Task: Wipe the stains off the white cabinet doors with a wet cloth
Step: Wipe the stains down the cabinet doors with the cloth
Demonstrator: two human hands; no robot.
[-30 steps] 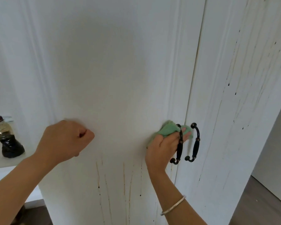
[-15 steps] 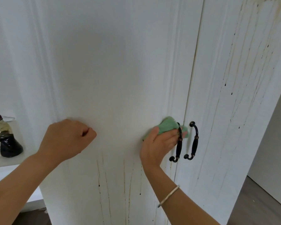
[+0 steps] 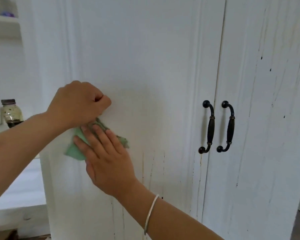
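Here, green cloth (image 3: 76, 149) flat on door (image 3: 145, 58), right hand (image 3: 106, 160) pressing

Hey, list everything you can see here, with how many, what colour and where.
cabinet doors: two, white, filling the view, both streaked with brown drips
handles: two, black, either side of the door gap
cloth: one, green, flat against the left-side door
jar: one, clear with dark contents, on the shelf at far left
bracelet: one, silver, on the right wrist
left hand: one, fisted, against the door above the cloth
right hand: one, spread flat, pressing the cloth
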